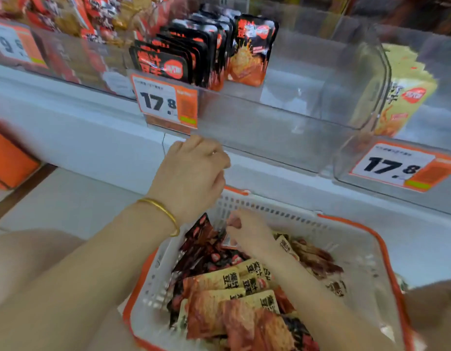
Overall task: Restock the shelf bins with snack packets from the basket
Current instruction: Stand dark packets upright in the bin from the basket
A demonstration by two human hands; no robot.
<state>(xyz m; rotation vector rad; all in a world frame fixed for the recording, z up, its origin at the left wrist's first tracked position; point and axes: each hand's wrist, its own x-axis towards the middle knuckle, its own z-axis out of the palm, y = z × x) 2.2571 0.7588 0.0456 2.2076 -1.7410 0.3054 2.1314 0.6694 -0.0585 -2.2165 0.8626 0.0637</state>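
Here, left hand (194, 171) raised, fingers curled empty, right hand (247, 230) in basket (346, 239), fingers pinching packet (228, 242).

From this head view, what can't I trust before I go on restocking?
- Right hand: its fingers curl down among the packets in the basket, so a grip cannot be confirmed.
- Left hand: fist seen from behind, palm hidden; holding anything is unclear.
- Basket's near end: cut off by the bottom edge.
- Yellow packets: blurred behind the clear bin wall.
- Far-left price tag: smeared by motion blur.
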